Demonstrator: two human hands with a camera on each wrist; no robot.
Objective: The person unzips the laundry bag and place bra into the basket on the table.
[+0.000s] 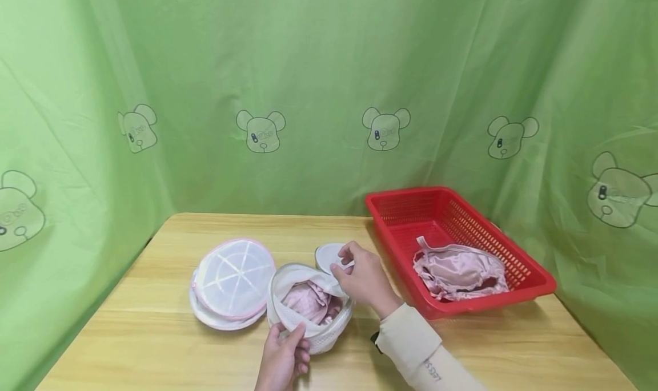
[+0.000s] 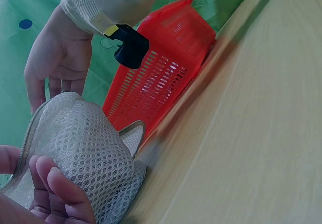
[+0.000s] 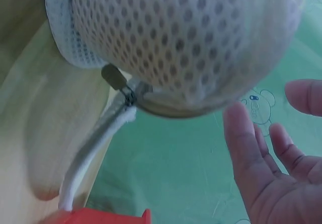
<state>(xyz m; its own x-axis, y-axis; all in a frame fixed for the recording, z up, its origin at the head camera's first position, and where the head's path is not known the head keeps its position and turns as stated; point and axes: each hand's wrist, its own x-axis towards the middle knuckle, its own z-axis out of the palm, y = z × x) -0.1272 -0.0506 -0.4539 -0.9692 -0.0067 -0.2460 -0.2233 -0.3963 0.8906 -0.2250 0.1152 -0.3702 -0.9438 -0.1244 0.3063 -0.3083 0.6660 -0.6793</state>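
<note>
A white mesh laundry bag (image 1: pixel 325 339) stands unzipped on the table, its round lid (image 1: pixel 329 257) folded back on the far side. Pink satiny clothing (image 1: pixel 307 304) lies inside. At the bag's near rim, my left hand (image 1: pixel 284 354) pinches the edge between thumb and fingers. My right hand (image 1: pixel 367 278) hovers over the far right rim beside the lid, with loosely bent fingers. In the right wrist view those fingers (image 3: pixel 244 146) are spread close to the bag, and whether a fingertip touches it is unclear. A zip pull (image 3: pixel 114 77) hangs at the bag's edge.
To the right, a red plastic basket (image 1: pixel 475 222) holds a pink satiny garment (image 1: pixel 465 270). Two flat round mesh bags with pink edging (image 1: pixel 236 281) lie stacked on the left of the wooden table (image 1: pixel 164 299). Behind hangs a green curtain (image 1: pixel 319 180).
</note>
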